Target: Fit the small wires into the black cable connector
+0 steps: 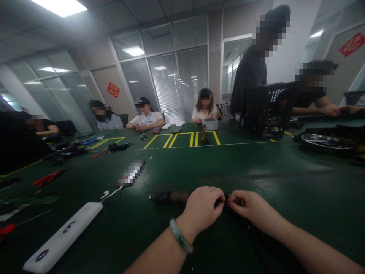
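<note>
The left hand (201,211) and right hand (251,208) are curled almost shut, their fingertips pinched closely together on a small dark item (226,200), too small to be identified, held low over a green-topped workbench (288,179), just beside a dark cylindrical tool (170,197).

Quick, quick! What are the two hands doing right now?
Left hand: closed, fingertips pinching a small dark thing, too small to tell what.
Right hand: closed, fingertips pinching what looks like the same small dark thing.
</note>
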Tool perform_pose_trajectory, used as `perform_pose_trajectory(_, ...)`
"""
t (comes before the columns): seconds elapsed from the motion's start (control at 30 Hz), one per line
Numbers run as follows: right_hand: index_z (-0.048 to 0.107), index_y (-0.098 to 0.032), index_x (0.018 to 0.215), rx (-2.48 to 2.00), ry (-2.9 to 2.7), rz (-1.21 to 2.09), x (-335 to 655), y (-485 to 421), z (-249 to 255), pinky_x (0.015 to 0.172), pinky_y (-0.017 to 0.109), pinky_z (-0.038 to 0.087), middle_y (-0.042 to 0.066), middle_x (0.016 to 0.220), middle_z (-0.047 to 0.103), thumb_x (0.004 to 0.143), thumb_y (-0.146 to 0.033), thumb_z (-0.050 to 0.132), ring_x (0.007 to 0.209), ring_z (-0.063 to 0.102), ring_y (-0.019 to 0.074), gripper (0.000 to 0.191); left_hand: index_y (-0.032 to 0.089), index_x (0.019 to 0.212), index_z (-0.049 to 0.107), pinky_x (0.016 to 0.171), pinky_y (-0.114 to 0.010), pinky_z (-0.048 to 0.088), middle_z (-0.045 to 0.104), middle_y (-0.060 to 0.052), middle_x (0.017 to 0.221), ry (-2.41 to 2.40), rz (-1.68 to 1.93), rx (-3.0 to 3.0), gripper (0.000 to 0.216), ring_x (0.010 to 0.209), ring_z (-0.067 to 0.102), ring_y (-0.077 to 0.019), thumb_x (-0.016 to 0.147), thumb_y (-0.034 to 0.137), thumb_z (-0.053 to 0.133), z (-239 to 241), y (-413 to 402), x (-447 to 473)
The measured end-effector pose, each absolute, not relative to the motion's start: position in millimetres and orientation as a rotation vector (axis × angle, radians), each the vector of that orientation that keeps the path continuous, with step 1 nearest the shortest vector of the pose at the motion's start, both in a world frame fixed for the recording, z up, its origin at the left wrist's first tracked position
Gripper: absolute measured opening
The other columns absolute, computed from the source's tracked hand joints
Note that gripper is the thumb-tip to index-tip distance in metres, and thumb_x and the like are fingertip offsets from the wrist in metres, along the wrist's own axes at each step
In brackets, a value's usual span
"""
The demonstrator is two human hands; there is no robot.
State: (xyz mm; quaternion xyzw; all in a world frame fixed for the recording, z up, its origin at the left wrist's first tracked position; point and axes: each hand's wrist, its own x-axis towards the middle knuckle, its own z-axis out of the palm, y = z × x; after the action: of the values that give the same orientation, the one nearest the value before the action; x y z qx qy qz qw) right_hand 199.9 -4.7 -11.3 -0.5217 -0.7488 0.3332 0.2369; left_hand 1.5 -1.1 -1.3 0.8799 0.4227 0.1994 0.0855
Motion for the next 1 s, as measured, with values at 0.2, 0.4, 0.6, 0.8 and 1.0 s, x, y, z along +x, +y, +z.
perform_pose_trajectory(0.2, 0.067, -0.020, 0.083, -1.433, -2.063, 0.941, 198.8, -5.2, -7.4, 0.059, 0.022, 0.042, 0.000, 0.075, 0.069, 0.085, -0.031, 0.053, 0.068, 0.061, 0.0156, 0.018, 0.022, 0.093, 0.062, 0.088, -0.033, 0.044, 0.066, 0.001, 0.098, 1.226, 0.628, 2.606, 0.008, 0.093, 0.059, -0.0177, 0.086, 0.024, 0.059, -0.8, -0.6, 0.3)
perform_pose_trajectory(0.4, 0.066, -0.020, 0.081, -1.449, -2.075, 0.893, 198.8, -4.0, -10.7, 0.058, 0.023, 0.041, 0.000, 0.072, 0.067, 0.085, -0.033, 0.053, 0.066, 0.060, 0.0157, 0.019, 0.024, 0.099, 0.062, 0.088, -0.033, 0.044, 0.065, 0.001, 0.100, 1.237, 0.610, 2.623, 0.012, 0.095, 0.059, -0.0173, 0.087, 0.024, 0.058, 0.6, -1.5, 1.2)
perform_pose_trajectory(0.6, 0.066, -0.021, 0.082, -1.449, -2.073, 0.909, 199.1, -5.8, -8.4, 0.058, 0.023, 0.041, 0.000, 0.073, 0.068, 0.086, -0.033, 0.053, 0.066, 0.060, 0.0156, 0.018, 0.024, 0.095, 0.060, 0.086, -0.034, 0.044, 0.065, 0.001, 0.097, 1.250, 0.619, 2.614, 0.011, 0.092, 0.058, -0.0183, 0.084, 0.025, 0.062, -1.6, -0.5, 0.5)
perform_pose_trajectory(0.8, 0.066, -0.020, 0.082, -1.448, -2.077, 0.909, 198.9, -4.2, -9.6, 0.058, 0.023, 0.041, 0.000, 0.074, 0.068, 0.085, -0.032, 0.054, 0.067, 0.061, 0.0161, 0.018, 0.023, 0.093, 0.060, 0.087, -0.035, 0.044, 0.065, 0.002, 0.098, 1.218, 0.651, 2.605, 0.012, 0.093, 0.058, -0.0182, 0.082, 0.019, 0.062, -5.2, 2.0, 0.2)
perform_pose_trajectory(1.0, 0.066, -0.020, 0.081, -1.441, -2.067, 0.916, 198.8, -6.4, -7.4, 0.059, 0.023, 0.041, 0.000, 0.074, 0.068, 0.085, -0.030, 0.053, 0.068, 0.061, 0.0156, 0.017, 0.023, 0.093, 0.061, 0.089, -0.036, 0.044, 0.065, 0.001, 0.104, 1.235, 0.698, 2.571, 0.011, 0.096, 0.058, -0.0183, 0.082, 0.020, 0.061, -5.1, 0.3, 0.4)
